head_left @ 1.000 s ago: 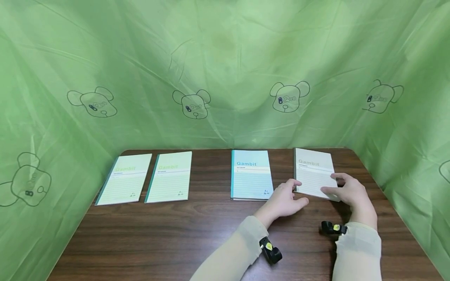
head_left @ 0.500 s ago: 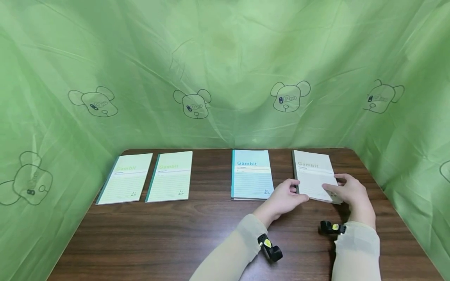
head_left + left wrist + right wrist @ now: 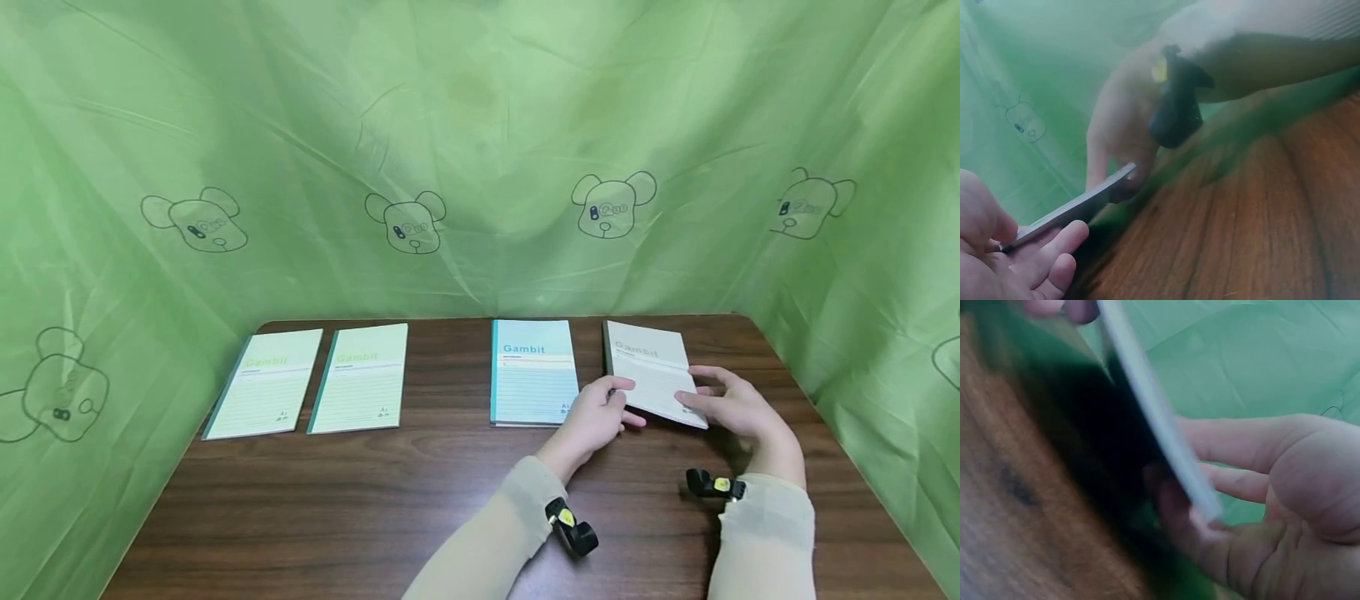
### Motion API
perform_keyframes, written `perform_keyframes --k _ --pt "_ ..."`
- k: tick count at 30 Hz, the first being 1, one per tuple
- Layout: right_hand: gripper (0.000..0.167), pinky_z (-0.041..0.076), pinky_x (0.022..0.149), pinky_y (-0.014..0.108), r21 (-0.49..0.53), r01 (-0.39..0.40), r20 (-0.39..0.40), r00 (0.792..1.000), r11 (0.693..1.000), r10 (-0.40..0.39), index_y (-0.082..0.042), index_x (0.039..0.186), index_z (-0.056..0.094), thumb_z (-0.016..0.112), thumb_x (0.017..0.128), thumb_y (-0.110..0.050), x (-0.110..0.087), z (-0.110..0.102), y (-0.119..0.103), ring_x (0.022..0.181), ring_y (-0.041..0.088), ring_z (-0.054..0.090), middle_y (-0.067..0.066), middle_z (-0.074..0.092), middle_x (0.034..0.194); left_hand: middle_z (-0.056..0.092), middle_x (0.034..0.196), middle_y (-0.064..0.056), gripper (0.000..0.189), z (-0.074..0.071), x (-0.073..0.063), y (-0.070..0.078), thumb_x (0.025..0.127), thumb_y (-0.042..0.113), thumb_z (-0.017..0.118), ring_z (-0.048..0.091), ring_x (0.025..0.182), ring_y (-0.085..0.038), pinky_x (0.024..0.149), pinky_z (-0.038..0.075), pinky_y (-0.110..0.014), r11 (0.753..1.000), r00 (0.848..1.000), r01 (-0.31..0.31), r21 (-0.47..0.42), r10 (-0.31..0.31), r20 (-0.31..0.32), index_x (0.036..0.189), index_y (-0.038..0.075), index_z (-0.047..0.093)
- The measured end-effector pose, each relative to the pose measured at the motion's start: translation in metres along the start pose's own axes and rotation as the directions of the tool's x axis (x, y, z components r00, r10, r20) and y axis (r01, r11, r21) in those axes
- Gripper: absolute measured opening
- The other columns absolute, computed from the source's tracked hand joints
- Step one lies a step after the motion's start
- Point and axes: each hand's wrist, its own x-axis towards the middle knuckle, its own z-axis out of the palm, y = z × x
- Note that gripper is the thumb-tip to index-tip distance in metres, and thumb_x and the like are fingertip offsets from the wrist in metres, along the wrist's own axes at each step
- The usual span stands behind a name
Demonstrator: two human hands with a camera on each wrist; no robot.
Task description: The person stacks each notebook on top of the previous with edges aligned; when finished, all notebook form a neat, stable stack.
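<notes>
A grey notebook (image 3: 651, 371) marked "Gambit" is held between both hands at the right of the table, raised off the wood and tilted. Along its dark spine side, my left hand (image 3: 592, 417) pinches it, thumb on the cover and fingers underneath, as the left wrist view bears out. My right hand (image 3: 738, 408) grips the opposite edge near the lower corner. In the right wrist view, the notebook (image 3: 1154, 406) appears edge-on between thumb and fingers. A blue notebook (image 3: 534, 375) lies flat just left of my left hand; something lies beneath its lower edge.
Two pale green notebooks (image 3: 262, 383) lie side by side at the table's left. Behind and at both sides hangs a green cloth (image 3: 480, 167) with bear-head drawings. The dark wooden table (image 3: 337, 517) stretches toward me. Each wrist carries a black camera (image 3: 573, 527).
My left fingers have slid under the grey notebook's left edge, and my right hand has taken hold of its right edge. The notebook has shifted left and risen from the table.
</notes>
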Motion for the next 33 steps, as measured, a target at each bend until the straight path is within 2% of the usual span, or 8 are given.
perform_keyframes --k 4,7,10,13,16,23,29,33 --pt "0.09 0.056 0.082 0.022 0.096 0.03 0.008 1.0 0.995 -0.031 0.004 0.169 0.023 0.075 0.106 -0.032 0.002 0.004 0.001 0.102 0.003 0.063 0.043 0.043 0.155 0.079 0.09 -0.005 0.028 -0.005 0.0 0.004 0.113 0.007 0.051 0.082 0.084 -0.025 0.062 0.048 -0.023 1.0 0.999 -0.002 -0.007 0.002 -0.039 0.133 0.008 0.07" --pt "0.087 0.057 0.082 0.024 0.158 0.056 0.016 0.998 0.986 -0.059 0.004 0.17 0.022 0.074 0.107 -0.026 0.003 0.005 0.001 0.098 0.003 0.066 0.039 0.052 0.147 0.078 0.09 -0.004 0.027 -0.007 0.001 0.008 0.11 0.005 0.056 0.082 0.086 -0.023 0.071 0.049 -0.023 0.999 0.997 -0.013 0.033 0.015 -0.078 0.133 0.007 0.071" --pt "0.08 0.057 0.078 0.025 0.197 0.083 0.013 0.996 0.977 -0.087 0.005 0.167 0.029 0.074 0.107 -0.023 0.004 0.006 0.001 0.091 0.004 0.066 0.02 0.066 0.127 0.078 0.094 -0.001 0.029 -0.01 0.003 0.011 0.108 0.006 0.06 0.082 0.089 -0.022 0.079 0.05 -0.022 0.998 0.993 -0.017 0.06 0.024 -0.119 0.135 0.006 0.07" --pt "0.07 0.055 0.074 0.025 0.21 0.106 -0.001 0.994 0.972 -0.108 0.005 0.161 0.04 0.076 0.106 -0.021 0.004 0.005 0.001 0.086 0.004 0.064 0.0 0.066 0.11 0.074 0.105 -0.001 0.032 -0.015 0.005 0.01 0.107 0.007 0.062 0.079 0.091 -0.026 0.08 0.056 -0.027 1.0 0.988 -0.012 0.028 0.016 -0.154 0.138 0.003 0.068" --pt "0.059 0.053 0.07 0.024 0.224 0.129 -0.007 0.991 0.966 -0.13 -0.002 0.155 0.051 0.076 0.105 -0.02 0.003 0.004 0.003 0.082 0.005 0.061 -0.006 0.064 0.105 0.07 0.114 -0.004 0.034 -0.019 0.007 0.01 0.107 0.004 0.061 0.074 0.086 -0.025 0.078 0.061 -0.033 0.999 0.985 -0.019 -0.042 0.011 -0.174 0.14 0.0 0.066" --pt "0.048 0.053 0.068 0.023 0.315 0.214 0.002 0.974 0.925 -0.226 -0.018 0.148 0.057 0.075 0.105 -0.008 0.003 0.002 0.005 0.083 0.005 0.067 -0.009 0.074 0.103 0.069 0.118 -0.006 0.045 -0.028 0.009 0.016 0.099 -0.006 0.064 0.064 0.075 -0.011 0.07 0.061 -0.029 0.995 0.986 -0.054 -0.087 0.039 -0.164 0.143 0.0 0.065" --pt "0.055 0.058 0.078 0.023 0.371 0.275 0.003 0.955 0.887 -0.298 -0.012 0.153 0.054 0.075 0.103 -0.003 0.002 0.006 -0.004 0.091 0.008 0.072 -0.004 0.076 0.107 0.066 0.128 -0.004 0.047 -0.043 0.008 0.024 0.099 -0.001 0.067 0.062 0.073 -0.009 0.065 0.053 -0.026 0.996 0.987 -0.082 0.035 0.086 -0.133 0.145 0.009 0.067" --pt "0.06 0.058 0.079 0.022 0.34 0.306 -0.04 0.95 0.889 -0.311 -0.009 0.156 0.053 0.078 0.102 -0.007 0.003 0.013 -0.021 0.092 0.008 0.073 -0.005 0.076 0.108 0.061 0.137 -0.005 0.048 -0.062 0.008 0.031 0.1 0.004 0.068 0.059 0.071 -0.009 0.063 0.051 -0.028 0.987 0.987 -0.12 0.103 0.13 -0.092 0.147 0.016 0.067"
